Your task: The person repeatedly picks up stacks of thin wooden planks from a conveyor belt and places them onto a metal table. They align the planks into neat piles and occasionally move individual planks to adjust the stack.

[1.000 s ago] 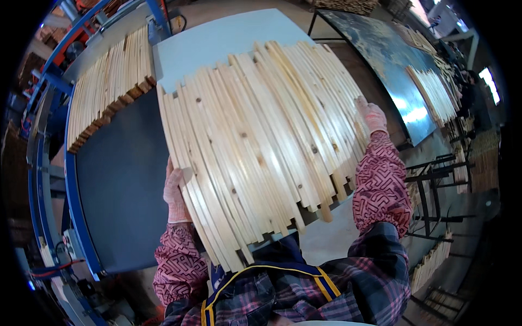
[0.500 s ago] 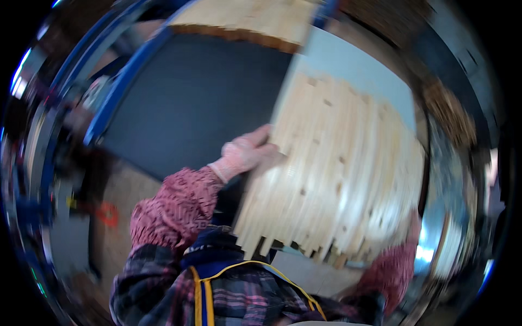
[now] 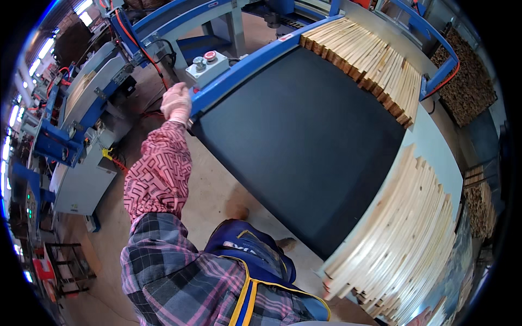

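Note:
My left hand (image 3: 176,102), in a pale pink glove, is at the near left end of a blue rail (image 3: 244,68). Its fingers are curled; what they close on, if anything, is hidden. Just beyond it sits a grey control box (image 3: 207,67) with a red button (image 3: 210,55). Of my right hand (image 3: 422,318) only a sliver shows at the bottom right, beside a sheet of light wooden strips (image 3: 394,239); its fingers are mostly hidden. Those strips lie side by side on a pale side surface (image 3: 435,144), their near ends uneven.
A black belt-like bed (image 3: 299,141) spans the middle. More wooden strips (image 3: 370,60) lie packed across its far end. Stacks of wood (image 3: 465,81) stand at the far right. Blue and grey machinery (image 3: 81,146) and a red hose (image 3: 141,46) are on the left.
My left hand has let go of the wooden strips' left edge and moved left to the blue rail's end. The view has swung left, so the strips now appear lower right.

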The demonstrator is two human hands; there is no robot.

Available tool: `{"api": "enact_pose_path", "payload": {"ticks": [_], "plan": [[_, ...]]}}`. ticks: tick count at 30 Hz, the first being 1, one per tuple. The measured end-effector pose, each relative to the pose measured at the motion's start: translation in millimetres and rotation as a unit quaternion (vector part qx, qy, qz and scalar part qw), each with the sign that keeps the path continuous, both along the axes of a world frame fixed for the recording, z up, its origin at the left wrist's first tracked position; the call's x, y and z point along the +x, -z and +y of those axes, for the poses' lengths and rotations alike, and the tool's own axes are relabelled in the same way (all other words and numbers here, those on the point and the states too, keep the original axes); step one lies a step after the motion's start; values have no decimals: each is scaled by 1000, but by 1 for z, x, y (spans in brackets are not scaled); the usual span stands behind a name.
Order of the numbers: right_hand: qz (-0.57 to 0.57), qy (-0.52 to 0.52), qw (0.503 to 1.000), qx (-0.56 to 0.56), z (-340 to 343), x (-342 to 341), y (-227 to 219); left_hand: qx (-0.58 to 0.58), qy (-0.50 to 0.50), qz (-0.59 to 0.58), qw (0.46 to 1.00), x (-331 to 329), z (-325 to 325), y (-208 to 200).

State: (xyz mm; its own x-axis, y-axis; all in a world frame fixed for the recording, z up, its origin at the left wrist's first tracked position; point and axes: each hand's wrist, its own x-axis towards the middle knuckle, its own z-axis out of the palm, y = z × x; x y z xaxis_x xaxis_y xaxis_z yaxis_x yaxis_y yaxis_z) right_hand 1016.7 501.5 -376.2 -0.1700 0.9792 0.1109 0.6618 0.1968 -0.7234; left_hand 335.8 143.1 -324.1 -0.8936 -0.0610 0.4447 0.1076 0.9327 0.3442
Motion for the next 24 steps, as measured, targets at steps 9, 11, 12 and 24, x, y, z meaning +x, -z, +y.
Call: {"api": "enact_pose_path", "payload": {"ticks": [9,11,12,24], "plan": [[108,92,976,165,6,-84,-120,39,328,-293,897,-105,-23,0],[174,53,966,182,13,-129,-143,-48,414,-61,907,-136,-60,43],[177,30,968,177,9,-148,-151,-118,376,-107,913,-134,-51,40],[1,-298,926,230,-105,-326,-129,243,376,-242,861,-110,-28,31]]}}
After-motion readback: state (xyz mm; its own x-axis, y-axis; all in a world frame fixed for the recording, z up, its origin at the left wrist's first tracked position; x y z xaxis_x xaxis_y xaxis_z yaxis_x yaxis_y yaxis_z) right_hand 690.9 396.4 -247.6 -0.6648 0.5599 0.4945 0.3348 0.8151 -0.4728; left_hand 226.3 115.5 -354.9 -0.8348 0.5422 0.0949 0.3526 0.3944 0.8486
